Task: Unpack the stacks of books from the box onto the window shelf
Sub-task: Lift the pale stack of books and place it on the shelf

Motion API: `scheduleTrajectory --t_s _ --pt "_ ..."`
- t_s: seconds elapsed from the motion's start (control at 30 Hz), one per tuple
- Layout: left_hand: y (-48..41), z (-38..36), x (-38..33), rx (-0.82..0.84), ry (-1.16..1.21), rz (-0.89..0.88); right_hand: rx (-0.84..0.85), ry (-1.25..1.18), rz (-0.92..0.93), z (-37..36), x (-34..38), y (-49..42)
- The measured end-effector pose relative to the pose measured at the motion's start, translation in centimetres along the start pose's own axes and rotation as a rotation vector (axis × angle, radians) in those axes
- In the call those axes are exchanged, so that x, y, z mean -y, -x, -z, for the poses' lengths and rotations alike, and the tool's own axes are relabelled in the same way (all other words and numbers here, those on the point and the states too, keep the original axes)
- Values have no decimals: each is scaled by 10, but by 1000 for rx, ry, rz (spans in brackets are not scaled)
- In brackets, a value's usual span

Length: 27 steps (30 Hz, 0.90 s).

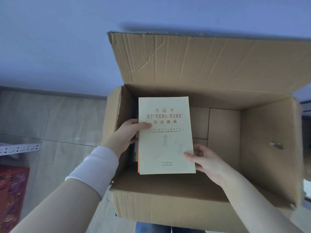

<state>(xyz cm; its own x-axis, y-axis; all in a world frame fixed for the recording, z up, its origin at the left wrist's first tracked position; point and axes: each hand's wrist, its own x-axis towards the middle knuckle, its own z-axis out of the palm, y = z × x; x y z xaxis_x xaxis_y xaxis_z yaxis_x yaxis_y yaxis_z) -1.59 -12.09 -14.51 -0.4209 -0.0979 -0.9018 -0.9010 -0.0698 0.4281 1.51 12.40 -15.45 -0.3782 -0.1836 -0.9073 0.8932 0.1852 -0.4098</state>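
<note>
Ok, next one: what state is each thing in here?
Cardboard box: open, far flap upright.
Stack of books: inside the box at its left side, gripped by both hands.
Left hand: grips the stack's left edge, thumb on the cover.
Right hand: holds the lower right corner, thumb on the cover.

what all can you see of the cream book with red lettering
The cream book is a thin paperback with red title characters and small dark print, its cover faintly smudged. It lies face up atop an orange-edged book at the left of the cardboard box. The left hand grips its left edge; the right hand its lower right edge.
</note>
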Motion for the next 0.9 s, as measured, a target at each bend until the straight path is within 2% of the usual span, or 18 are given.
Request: scheduleTrajectory --t_s 0.27,0.43,0.57,0.73,0.9 --pt "147 26 4 107 36 -118 18 -7 -18 -23 16 153" --pt "253 67 57 45 129 -139 75 83 -30 -70 -5 242" --pt "339 113 126 -21 290 -123 120 200 -22 -127 -30 305" --pt "444 190 198 -86 423 -128 255 359 -33 -220 -59 384" --pt "534 300 247 -233 573 -247 433 548 37 -347 -65 437"
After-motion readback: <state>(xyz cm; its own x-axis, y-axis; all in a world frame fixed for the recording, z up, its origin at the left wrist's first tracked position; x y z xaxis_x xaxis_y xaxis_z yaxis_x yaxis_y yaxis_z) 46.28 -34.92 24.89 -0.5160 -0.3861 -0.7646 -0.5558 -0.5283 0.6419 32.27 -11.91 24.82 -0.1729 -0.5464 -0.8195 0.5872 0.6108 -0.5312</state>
